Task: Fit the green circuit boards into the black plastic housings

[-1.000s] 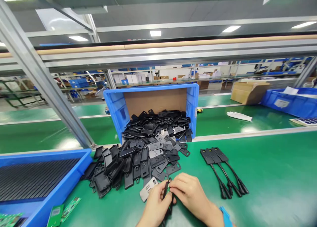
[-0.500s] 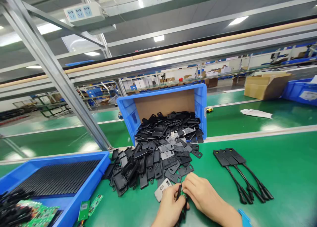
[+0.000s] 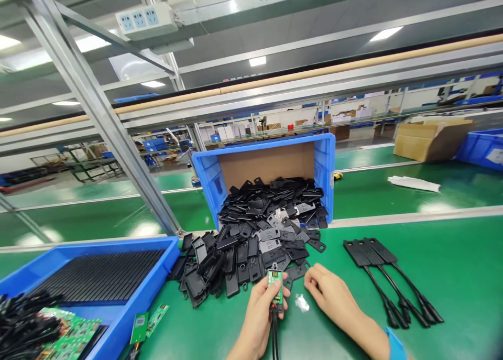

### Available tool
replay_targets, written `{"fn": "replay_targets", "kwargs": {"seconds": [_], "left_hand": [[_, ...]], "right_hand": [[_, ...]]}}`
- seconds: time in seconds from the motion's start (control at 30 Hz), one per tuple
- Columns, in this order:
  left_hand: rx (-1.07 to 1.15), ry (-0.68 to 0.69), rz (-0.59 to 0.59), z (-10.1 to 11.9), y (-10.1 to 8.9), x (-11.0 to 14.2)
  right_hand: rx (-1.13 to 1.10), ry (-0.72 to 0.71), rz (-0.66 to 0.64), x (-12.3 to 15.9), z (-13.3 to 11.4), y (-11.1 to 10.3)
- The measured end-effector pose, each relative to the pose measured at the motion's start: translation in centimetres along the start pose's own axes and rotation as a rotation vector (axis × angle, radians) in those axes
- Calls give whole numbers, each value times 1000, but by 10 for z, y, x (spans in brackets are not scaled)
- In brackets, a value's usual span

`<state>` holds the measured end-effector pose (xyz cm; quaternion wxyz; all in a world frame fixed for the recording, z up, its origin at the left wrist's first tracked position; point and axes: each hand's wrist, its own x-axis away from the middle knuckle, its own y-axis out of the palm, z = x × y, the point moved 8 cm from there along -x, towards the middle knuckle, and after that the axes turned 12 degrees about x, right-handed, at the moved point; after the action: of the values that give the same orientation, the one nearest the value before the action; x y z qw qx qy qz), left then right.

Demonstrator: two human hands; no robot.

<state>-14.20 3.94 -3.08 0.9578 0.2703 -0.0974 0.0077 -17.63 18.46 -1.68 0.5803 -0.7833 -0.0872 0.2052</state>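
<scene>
The left hand [image 3: 260, 308] is pinching a small green board [image 3: 279, 295], with the thumb lying across its front and the fingers curling behind. The board is facing up and seems to be sitting in a black case. Black cables [image 3: 274, 331] are running down from its bottom end. The right hand [image 3: 333, 293] is resting just beside, apart from the board, with its fingers curling in. I cannot tell if it is pinching anything. Between the hands, a shiny scrap [image 3: 302, 303] is lying on the green table [image 3: 467, 268].

The thumb is covering tiny parts, so a hard push could be hurting them. A tug on the cables could be pulling the wires loose from the board. The scrap could be getting into the case if a finger is brushing it along.

Past the hands, a big heap of black and grey pieces [image 3: 241, 260] is spilling out of a blue crate [image 3: 329, 179]. A sliding piece could be bumping the left hand. On the right, three black units [image 3: 369, 251] are lying side by side. On the left, two loose boards [image 3: 139, 327] are lying beside a blue tray [image 3: 173, 251], where a swinging arm could be knocking them.
</scene>
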Motion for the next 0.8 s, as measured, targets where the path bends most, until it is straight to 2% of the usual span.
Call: {"fn": "replay_targets", "kwargs": {"seconds": [0.1, 0.27, 0.43, 0.5, 0.6, 0.7, 0.8], "left_hand": [[52, -19, -29, -1, 4, 3], [124, -71, -83, -3, 11, 7], [-3, -78, -101, -9, 13, 8], [-49, -86, -82, -13, 12, 8], [-42, -93, -108, -18, 15, 7], [-18, -98, -161, -21, 20, 7], [-7, -137, -188, -24, 23, 7]], "right_hand": [[28, -8, 93, -11, 12, -6], [37, -184, 124, -15, 14, -4], [96, -292, 159, -9, 16, -7], [50, -266, 173, -7, 21, -11], [-192, -36, 182, -5, 41, -21], [-601, 181, 104, 0, 51, -22], [-864, 116, -17, 2, 30, -26]]}}
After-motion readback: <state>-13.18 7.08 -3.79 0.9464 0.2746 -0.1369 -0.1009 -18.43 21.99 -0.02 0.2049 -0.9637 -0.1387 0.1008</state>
